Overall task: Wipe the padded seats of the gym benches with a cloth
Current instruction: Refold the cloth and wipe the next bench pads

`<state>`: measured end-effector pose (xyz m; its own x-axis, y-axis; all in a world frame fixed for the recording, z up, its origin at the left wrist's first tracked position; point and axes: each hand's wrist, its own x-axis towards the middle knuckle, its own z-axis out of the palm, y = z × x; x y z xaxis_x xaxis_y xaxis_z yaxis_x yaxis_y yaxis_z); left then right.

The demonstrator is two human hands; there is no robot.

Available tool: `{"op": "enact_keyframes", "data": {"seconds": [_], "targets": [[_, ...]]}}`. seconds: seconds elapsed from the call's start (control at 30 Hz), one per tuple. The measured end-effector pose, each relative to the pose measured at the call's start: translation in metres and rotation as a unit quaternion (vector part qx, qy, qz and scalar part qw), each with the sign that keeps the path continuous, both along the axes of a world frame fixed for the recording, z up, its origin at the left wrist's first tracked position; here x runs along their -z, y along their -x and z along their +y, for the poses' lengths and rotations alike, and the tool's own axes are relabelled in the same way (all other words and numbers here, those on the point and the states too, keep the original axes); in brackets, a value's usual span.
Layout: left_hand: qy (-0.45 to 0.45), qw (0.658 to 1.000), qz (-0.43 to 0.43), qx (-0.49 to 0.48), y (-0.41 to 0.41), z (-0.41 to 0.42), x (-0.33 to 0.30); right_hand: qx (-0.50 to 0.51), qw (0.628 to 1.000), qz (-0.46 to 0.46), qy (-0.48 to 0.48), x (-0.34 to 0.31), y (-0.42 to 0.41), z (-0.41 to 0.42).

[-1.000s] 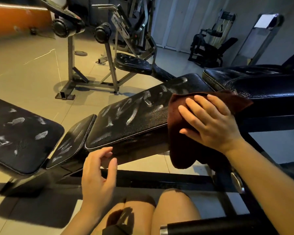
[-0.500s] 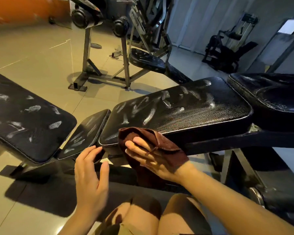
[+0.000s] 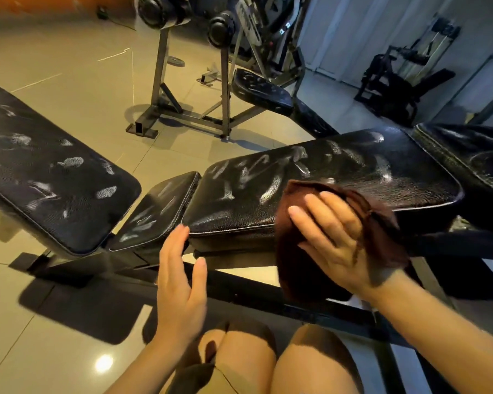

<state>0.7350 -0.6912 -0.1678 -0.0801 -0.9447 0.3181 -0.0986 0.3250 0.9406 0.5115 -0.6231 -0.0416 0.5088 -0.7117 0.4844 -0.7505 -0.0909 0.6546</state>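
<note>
Right hand presses flat on the brown cloth, fingers spread, pinning it over the near edge of the middle bench pad; part of the cloth hangs below that edge. Left hand hovers open and holds nothing, just in front of the pad's left corner. Soft, limp and light, the cloth will likely bunch and slide unless held under a broad palm. White smears remain across the pad, which looks firm and slightly slick.

No readable text, label or number anywhere.
</note>
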Motion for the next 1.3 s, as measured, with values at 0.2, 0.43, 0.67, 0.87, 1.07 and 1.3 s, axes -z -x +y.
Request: {"op": "enact_keyframes", "data": {"seconds": [0.2,0.43,0.67,0.87,1.07,1.3], "targets": [[-0.019,1.0,-0.004,0.017,-0.018,-0.01,-0.007,0.033,0.995,0.005,-0.096,0.067,-0.072,-0.06],[0.002,0.998,-0.059,0.024,-0.032,-0.012,-0.011,0.01,0.994,0.021,-0.106,0.059,-0.083,-0.063],[0.021,0.995,-0.094,0.021,-0.042,-0.019,0.006,0.05,0.998,0.029,-0.016,-0.008,-0.005,-0.004],[0.028,0.992,-0.123,-0.026,-0.039,-0.026,0.01,0.055,0.997,-0.061,-0.01,0.012,-0.027,-0.009],[0.019,0.992,-0.125,-0.014,-0.049,-0.028,0.004,0.063,0.992,-0.078,-0.081,0.085,-0.115,-0.084],[0.011,0.987,-0.158,-0.002,-0.055,-0.025,-0.003,0.183,0.963,-0.126,-0.152,0.065,-0.137,-0.103]]}}
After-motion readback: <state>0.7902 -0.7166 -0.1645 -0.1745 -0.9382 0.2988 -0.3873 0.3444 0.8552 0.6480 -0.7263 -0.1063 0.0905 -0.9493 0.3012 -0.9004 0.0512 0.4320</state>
